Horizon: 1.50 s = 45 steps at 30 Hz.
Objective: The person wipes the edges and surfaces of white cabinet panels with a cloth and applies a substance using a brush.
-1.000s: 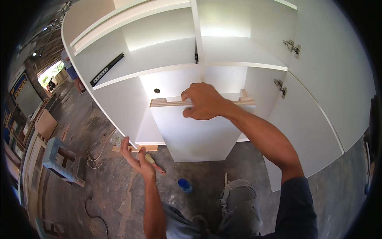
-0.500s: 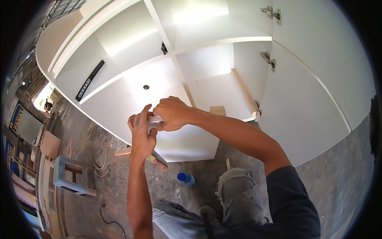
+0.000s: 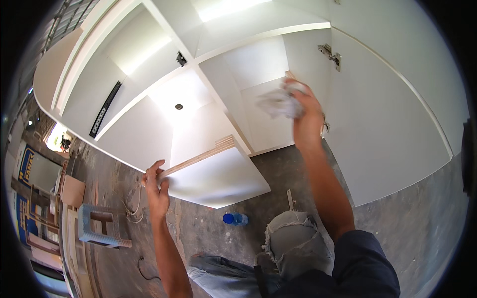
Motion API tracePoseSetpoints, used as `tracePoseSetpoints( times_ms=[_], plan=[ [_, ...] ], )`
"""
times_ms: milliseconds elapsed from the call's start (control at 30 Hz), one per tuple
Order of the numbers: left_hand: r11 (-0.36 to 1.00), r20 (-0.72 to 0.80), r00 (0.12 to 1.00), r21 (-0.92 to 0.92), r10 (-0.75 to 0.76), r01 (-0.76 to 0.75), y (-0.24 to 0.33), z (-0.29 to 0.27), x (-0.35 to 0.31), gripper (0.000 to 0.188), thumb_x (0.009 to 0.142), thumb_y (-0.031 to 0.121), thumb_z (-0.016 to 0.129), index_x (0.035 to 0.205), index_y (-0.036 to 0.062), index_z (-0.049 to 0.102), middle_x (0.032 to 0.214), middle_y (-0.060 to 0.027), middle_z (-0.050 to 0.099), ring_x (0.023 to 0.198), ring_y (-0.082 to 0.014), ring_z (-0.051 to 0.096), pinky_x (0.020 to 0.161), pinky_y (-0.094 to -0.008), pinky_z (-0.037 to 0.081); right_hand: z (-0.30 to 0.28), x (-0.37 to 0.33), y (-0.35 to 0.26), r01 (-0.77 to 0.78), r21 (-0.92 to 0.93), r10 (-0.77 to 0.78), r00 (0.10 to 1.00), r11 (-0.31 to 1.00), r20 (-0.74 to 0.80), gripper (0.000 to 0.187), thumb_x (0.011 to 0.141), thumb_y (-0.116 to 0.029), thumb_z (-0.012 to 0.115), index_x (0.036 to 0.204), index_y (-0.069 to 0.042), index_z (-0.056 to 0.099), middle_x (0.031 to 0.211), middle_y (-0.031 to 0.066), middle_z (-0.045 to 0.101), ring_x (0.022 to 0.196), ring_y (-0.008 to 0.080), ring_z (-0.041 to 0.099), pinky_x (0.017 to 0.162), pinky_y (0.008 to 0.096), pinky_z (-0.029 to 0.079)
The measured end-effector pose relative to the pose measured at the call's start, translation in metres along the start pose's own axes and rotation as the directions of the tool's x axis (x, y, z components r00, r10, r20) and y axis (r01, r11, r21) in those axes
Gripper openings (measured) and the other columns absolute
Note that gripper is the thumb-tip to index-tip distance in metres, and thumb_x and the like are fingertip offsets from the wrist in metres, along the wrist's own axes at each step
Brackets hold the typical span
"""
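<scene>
A white panel [image 3: 221, 176] with a bare layered-wood edge stands at the front of the white cabinet [image 3: 119, 144]. My left hand [image 3: 157, 191] grips its left end, thumb on the near side and fingers over the edge. Off to the right, my right hand [image 3: 307, 111] is raised before the lower right compartment. It holds a crumpled whitish cloth [image 3: 280, 103], smeared by motion, so its exact material is hard to make out. My right fingers are closed around part of it.
A blue-capped bottle [image 3: 234, 219] lies on the concrete floor below the panel. At left is a blue stool [image 3: 102, 226]. A wide white door [image 3: 392, 124] with metal hinges [image 3: 330, 55] hangs open at right. A black drawer slide [image 3: 105, 110] is fixed inside the cabinet.
My right hand has left the panel's edge and swung right, with the whitish cloth now showing in it. My left hand has shifted left and down. The brush below it no longer shows.
</scene>
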<state>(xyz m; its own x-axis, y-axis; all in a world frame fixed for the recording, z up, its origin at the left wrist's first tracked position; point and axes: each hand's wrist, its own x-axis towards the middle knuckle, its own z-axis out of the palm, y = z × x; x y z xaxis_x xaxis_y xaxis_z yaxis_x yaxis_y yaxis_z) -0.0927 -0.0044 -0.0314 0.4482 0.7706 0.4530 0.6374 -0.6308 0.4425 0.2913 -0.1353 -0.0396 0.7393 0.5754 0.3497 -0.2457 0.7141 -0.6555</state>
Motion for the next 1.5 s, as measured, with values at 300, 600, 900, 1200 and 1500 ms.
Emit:
tracePoseSetpoints(
  times_ms=[300, 600, 900, 1200, 1500],
  plan=[
    [0.953, 0.137, 0.953, 0.108, 0.269, -0.284, 0.067, 0.017, 0.028, 0.034, 0.086, 0.016, 0.064, 0.118, 0.0025, 0.065, 0.103, -0.0147, 0.063, 0.099, -0.0298, 0.056, 0.089, -0.0407, 0.045, -0.148, -0.135, 0.166, -0.462, 0.199, 0.497, 0.723, 0.864, -0.480, 0.028, 0.090, -0.009, 0.057, 0.118, -0.004, 0.058, 0.108, 0.0064, 0.062, 0.100, 0.0184, 0.062, 0.088, 0.0332, 0.052],
    [0.968, 0.338, 0.936, 0.185, 0.096, -0.167, 0.085, 0.049, 0.062, 0.049, 0.087, 0.050, 0.077, 0.085, 0.0008, 0.072, 0.060, -0.0133, 0.063, 0.053, -0.0300, 0.058, 0.063, -0.0398, 0.045, 0.025, -0.118, 0.155, 0.274, -0.473, -0.188, 0.957, 0.838, 0.221, 0.055, 0.102, -0.017, 0.057, 0.148, 0.006, 0.036, 0.140, 0.0311, 0.048, 0.126, 0.0485, 0.052, 0.109, 0.0495, 0.042],
    [0.932, 0.216, 0.950, 0.236, 0.225, -0.274, 0.078, 0.054, 0.054, 0.059, 0.085, 0.054, 0.079, 0.078, -0.0037, 0.066, 0.056, -0.0129, 0.058, 0.049, -0.0243, 0.051, 0.059, -0.0396, 0.041, -0.110, -0.218, 0.254, 0.096, -0.628, -0.001, 0.989, 0.772, 0.150, 0.048, 0.105, -0.020, 0.054, 0.146, 0.003, 0.044, 0.145, 0.0282, 0.050, 0.135, 0.0419, 0.052, 0.111, 0.0482, 0.043],
    [0.956, 0.249, 0.946, 0.153, 0.207, -0.249, 0.079, 0.061, 0.059, 0.062, 0.088, 0.055, 0.077, 0.076, -0.0033, 0.060, 0.057, -0.0088, 0.050, 0.052, -0.0181, 0.043, 0.052, -0.0351, 0.034, -0.037, -0.169, 0.230, 0.304, -0.593, -0.320, 0.944, 0.745, 0.083, 0.048, 0.096, -0.010, 0.065, 0.141, 0.001, 0.053, 0.141, 0.0269, 0.057, 0.129, 0.0420, 0.060, 0.107, 0.0465, 0.050],
    [0.968, 0.282, 0.956, 0.205, 0.085, -0.146, 0.065, 0.056, 0.047, 0.062, 0.089, 0.055, 0.076, 0.093, -0.0072, 0.069, 0.074, -0.0157, 0.065, 0.075, -0.0248, 0.061, 0.076, -0.0409, 0.047, -0.010, -0.155, 0.190, 0.377, -0.568, -0.324, 0.925, 0.732, 0.197, 0.051, 0.101, -0.014, 0.059, 0.147, 0.003, 0.047, 0.144, 0.0284, 0.053, 0.132, 0.0445, 0.056, 0.109, 0.0488, 0.049]
  ],
)
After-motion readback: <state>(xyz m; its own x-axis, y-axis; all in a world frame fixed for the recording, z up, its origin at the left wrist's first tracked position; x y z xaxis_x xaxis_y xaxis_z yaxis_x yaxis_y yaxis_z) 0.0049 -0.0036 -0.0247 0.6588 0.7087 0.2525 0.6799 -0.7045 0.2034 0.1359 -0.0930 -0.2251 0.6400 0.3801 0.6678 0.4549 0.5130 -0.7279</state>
